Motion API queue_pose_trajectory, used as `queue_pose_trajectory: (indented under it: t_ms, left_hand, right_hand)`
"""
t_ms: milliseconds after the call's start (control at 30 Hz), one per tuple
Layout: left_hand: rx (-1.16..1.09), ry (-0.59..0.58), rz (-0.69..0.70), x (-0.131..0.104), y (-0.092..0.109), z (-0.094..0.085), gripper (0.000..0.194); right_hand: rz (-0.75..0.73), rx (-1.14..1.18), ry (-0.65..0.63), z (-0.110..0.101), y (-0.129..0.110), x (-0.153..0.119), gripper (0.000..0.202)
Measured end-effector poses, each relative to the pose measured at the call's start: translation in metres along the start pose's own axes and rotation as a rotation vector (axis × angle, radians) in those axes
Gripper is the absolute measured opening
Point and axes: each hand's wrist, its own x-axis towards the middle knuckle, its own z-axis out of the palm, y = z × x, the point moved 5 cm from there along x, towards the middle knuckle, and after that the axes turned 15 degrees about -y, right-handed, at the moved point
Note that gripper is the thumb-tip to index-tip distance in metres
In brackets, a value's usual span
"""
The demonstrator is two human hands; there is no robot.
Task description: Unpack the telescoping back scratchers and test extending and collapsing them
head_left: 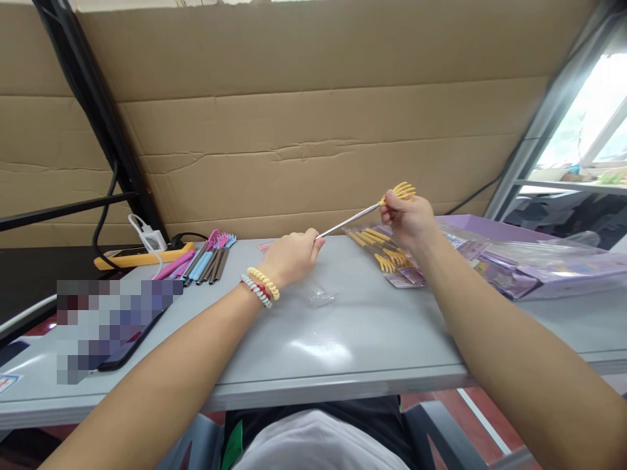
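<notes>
A telescopic back scratcher with a yellow claw head [404,190] and a thin metal rod is stretched between my hands above the table. My left hand [294,256], closed, grips the handle end, which its fingers hide. Just below the claw, my right hand [407,219] pinches the other end of the rod. Beneath my left hand lies a clear plastic wrapper [318,297]. Several yellow back scratchers [385,254] in clear packaging rest on the table under my right hand.
Pink, blue and dark back scratchers [208,258] lie at the left, near a yellow power strip [144,254] with a white charger [153,240]. A phone [130,346] lies in front. At the right stands a purple box [553,287] with plastic packages. Cardboard [313,117] walls the back.
</notes>
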Motion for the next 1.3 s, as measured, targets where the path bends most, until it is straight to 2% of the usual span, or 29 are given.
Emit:
queue_pose_trajectory:
  t_ms: [133,233,433,533,667,900,1133,1200,1300]
  left_hand:
    - [0.094,0.013,0.016,0.006,-0.011,-0.002,0.037]
    - [0.141,0.010,0.014,0.008,-0.027,-0.005,0.039]
    - [0.099,-0.017,0.027,0.007,-0.065,-0.010,0.038]
    - [0.070,0.008,0.026,0.007,-0.077,-0.013,0.033]
    - [0.075,0.099,0.012,0.010,-0.080,-0.019,0.029]
    - [0.169,0.182,0.031,0.013,-0.086,-0.021,0.032]
    - [0.151,0.207,0.012,0.013,-0.091,-0.018,0.031]
    - [0.154,0.209,-0.002,0.012,-0.099,-0.018,0.030]
    - [0.161,0.224,-0.060,0.005,-0.122,-0.016,0.029]
  right_hand:
    - [-0.020,0.103,0.197,-0.032,-0.011,-0.001,0.021]
    - [-0.051,0.139,0.326,-0.052,-0.018,-0.005,0.024]
    - [-0.107,0.131,0.468,-0.085,-0.032,-0.013,0.030]
    - [-0.133,0.136,0.505,-0.097,-0.036,-0.015,0.031]
    - [-0.173,0.184,0.528,-0.102,-0.036,-0.014,0.031]
    - [-0.208,0.270,0.544,-0.096,-0.036,-0.013,0.030]
    - [-0.201,0.293,0.548,-0.093,-0.035,-0.011,0.028]
    - [-0.198,0.321,0.593,-0.100,-0.037,-0.014,0.030]
    - [-0.205,0.387,0.709,-0.114,-0.038,-0.022,0.032]
